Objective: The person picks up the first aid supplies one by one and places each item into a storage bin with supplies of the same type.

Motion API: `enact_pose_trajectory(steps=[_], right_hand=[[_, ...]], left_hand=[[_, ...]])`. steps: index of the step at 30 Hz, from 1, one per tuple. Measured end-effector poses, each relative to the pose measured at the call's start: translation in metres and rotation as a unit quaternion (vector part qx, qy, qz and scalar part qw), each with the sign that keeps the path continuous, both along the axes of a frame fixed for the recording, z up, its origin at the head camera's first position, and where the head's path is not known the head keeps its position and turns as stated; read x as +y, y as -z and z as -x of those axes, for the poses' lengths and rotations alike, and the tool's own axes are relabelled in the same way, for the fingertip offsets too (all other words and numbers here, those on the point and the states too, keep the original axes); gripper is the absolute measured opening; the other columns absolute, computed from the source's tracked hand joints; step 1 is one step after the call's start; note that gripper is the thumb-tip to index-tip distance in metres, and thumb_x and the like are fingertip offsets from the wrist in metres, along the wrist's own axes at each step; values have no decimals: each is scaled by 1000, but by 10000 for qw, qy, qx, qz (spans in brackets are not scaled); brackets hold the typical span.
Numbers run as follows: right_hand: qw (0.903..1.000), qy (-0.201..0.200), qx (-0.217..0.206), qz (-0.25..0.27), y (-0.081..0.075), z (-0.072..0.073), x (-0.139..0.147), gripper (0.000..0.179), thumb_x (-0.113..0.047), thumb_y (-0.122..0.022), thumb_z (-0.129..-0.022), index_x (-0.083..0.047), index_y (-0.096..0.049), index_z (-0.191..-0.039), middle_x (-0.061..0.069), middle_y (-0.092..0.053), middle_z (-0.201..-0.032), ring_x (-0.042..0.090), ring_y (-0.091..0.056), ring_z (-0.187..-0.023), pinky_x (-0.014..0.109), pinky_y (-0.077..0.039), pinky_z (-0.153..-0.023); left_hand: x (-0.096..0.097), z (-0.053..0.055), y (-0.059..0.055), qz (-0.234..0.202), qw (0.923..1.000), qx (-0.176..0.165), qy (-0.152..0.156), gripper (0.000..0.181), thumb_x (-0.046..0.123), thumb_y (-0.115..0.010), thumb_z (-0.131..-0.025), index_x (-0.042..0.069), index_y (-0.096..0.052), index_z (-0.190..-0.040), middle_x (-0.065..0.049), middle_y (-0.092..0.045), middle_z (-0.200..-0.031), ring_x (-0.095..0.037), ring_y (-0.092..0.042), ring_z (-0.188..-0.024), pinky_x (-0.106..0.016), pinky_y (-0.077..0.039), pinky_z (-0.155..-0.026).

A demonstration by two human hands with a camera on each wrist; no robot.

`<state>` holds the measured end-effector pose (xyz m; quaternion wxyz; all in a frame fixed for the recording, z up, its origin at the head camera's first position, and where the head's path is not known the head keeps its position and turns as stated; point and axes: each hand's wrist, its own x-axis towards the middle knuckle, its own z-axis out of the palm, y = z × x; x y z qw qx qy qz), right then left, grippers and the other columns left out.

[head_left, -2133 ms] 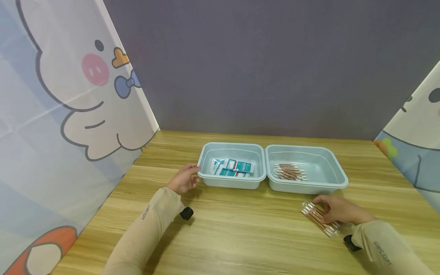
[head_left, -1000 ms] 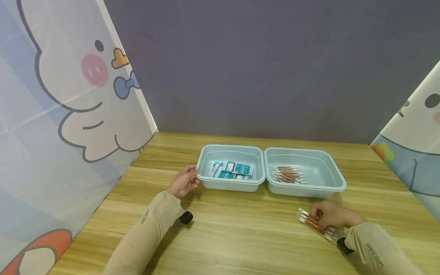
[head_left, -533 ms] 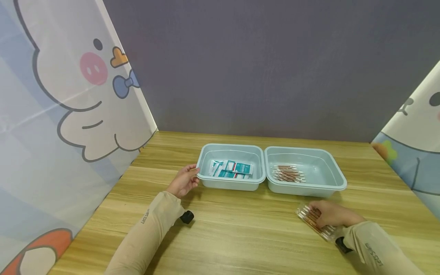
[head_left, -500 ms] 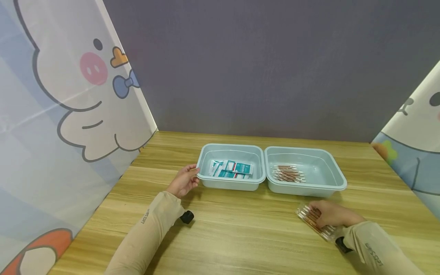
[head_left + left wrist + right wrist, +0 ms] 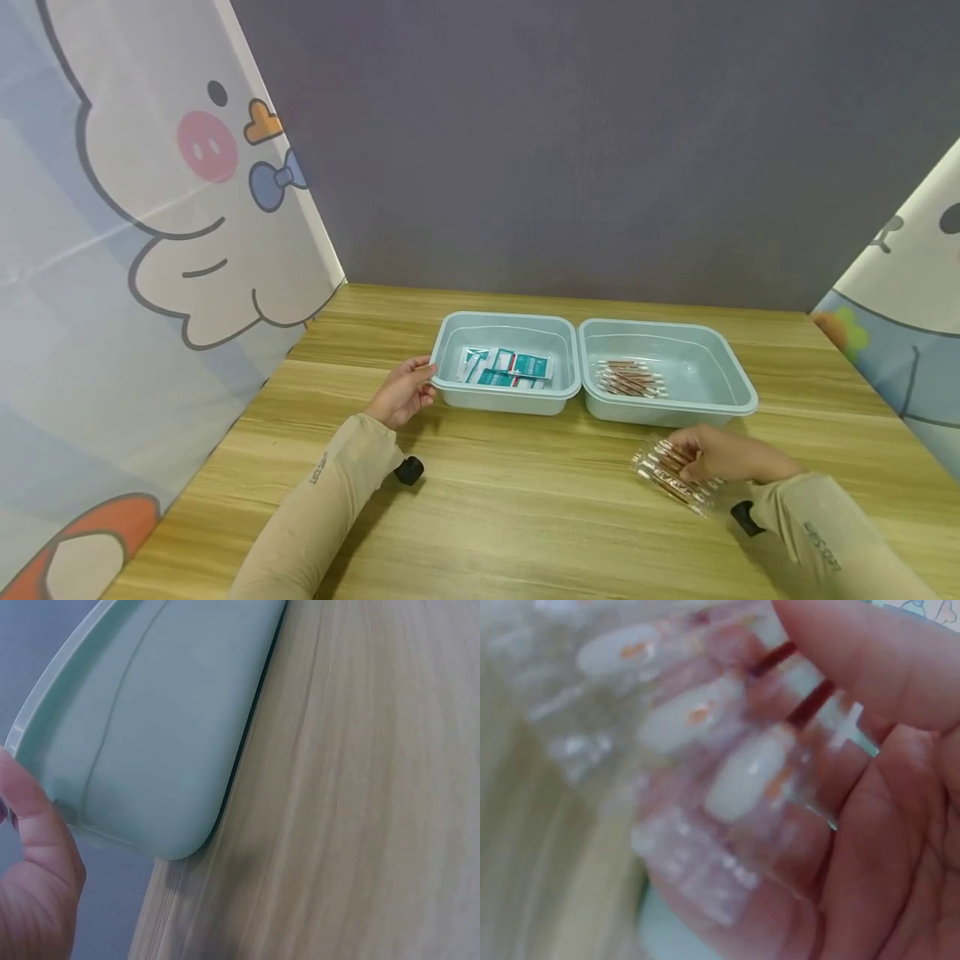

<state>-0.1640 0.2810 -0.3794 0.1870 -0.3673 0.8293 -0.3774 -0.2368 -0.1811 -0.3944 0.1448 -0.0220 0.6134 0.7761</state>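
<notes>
My left hand (image 5: 402, 393) grips the left end of a pale blue-green plastic tub (image 5: 501, 402); in the left wrist view the thumb (image 5: 34, 817) lies at the tub's rim. Inside this tub are several flat teal-and-white packets (image 5: 529, 366). In front of the right-hand tub (image 5: 667, 411), my right hand (image 5: 731, 456) holds clear-wrapped cotton swabs (image 5: 670, 473) with brown sticks and white tips. The right wrist view shows the wrapped swabs (image 5: 694, 716) close up and blurred, thumb on one side, fingers on the other. How many packs are held, I cannot tell.
More brown-stick cotton swabs (image 5: 630, 379) lie in the left part of the right-hand tub. Both tubs stand side by side on a wood-grain table (image 5: 480, 517). A dark grey panel (image 5: 570, 150) rises behind it, and cartoon-printed sheets (image 5: 172, 275) flank both sides.
My right hand has shifted a little to the left with the wrapped swabs, which were on the table under its fingers earlier. My left hand stays at the left tub.
</notes>
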Motion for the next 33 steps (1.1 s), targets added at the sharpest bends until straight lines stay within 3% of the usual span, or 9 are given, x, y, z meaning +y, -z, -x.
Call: enact_pose_trajectory(steps=[5,10,19,29,33], right_hand=[[9999,-84,-95,-81,-13,1,-5,20,8,-65,-80,-5,-66,-94,-7,-50,-64,-5,-41,-58,17,-37,-45],[9996,-51,-107,-246,-26,1,-12,14,1,-66,-83,-11,-64,-89,-13,-44,-66,-4,-37,-58,18,-33,-46],[9985,182,138,-496,-51,4,-14,17,-3,-66,-87,2,-65,-103,-15,-44,-68,-2,-32,-55,22,-30,-44],[9930,577,769,-688,-83,24,-9,23,4,-63,-87,13,-58,-108,-12,-50,-73,-1,-38,-55,23,-35,-44],[9816,1053,1074,-1173,-98,32,-11,33,6,-63,-86,17,-56,-117,-6,-57,-74,2,-45,-56,23,-40,-48]], left_hand=[[-1,0,0,44,10000,-7,-6,39,8,-44,-102,-8,-33,-136,-1,-53,-81,-4,-50,-54,-13,-45,-48],[-1,-1,0,22,10000,6,-65,37,8,-45,-102,-7,-35,-134,-1,-53,-80,-4,-50,-54,-13,-44,-48],[1,0,-3,58,10000,-52,-44,40,8,-46,-101,-7,-33,-136,-2,-53,-80,-4,-49,-54,-14,-45,-48],[1,0,-3,166,9998,-72,-52,38,7,-46,-101,-7,-34,-134,-2,-53,-79,-4,-49,-52,-13,-45,-47],[1,0,-6,282,9996,-42,-46,37,7,-46,-101,-7,-35,-133,-2,-53,-79,-4,-50,-52,-13,-45,-47]])
